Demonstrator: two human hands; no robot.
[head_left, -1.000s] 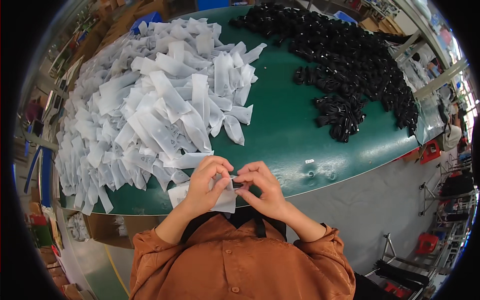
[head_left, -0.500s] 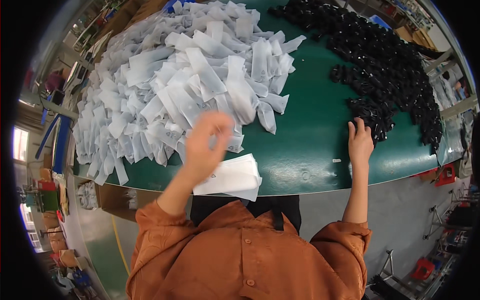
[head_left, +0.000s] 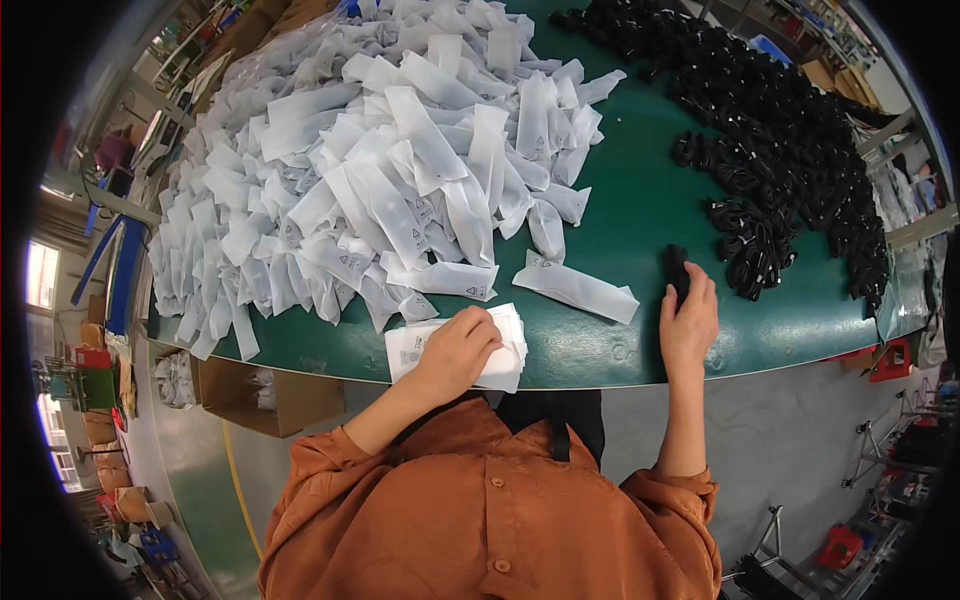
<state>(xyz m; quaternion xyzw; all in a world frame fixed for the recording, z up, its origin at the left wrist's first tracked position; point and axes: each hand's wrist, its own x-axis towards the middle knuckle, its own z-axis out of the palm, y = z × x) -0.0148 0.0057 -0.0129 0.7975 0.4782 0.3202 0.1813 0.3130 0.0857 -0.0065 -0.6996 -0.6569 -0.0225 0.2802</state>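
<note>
My left hand (head_left: 460, 350) rests on a stack of flat white translucent bags (head_left: 405, 345) at the table's near edge. Its fingers are pinched together on the top bag. In my right hand (head_left: 690, 325) is a dark black bundle (head_left: 677, 272), probably a coiled cable, its upper end standing out beyond the fingers. A single white bag (head_left: 575, 288) lies flat between the two hands. Beyond my left hand spreads a big heap of filled white bags (head_left: 330, 190). To the right and farther back is a long pile of black cable bundles (head_left: 740, 130), with a small cluster (head_left: 750, 240) nearest my right hand.
The green tabletop (head_left: 640, 180) has a curved-looking near edge just in front of my body. Below the table at the left stands an open cardboard box (head_left: 300, 400) with white bags inside. Red stools (head_left: 842, 540) and metal-legged frames are on the floor at right.
My left hand has come down from the heap onto the bag stack. My right hand has drawn left and nearer, away from the cables, with a black bundle. A loose bag now lies mid-table.
</note>
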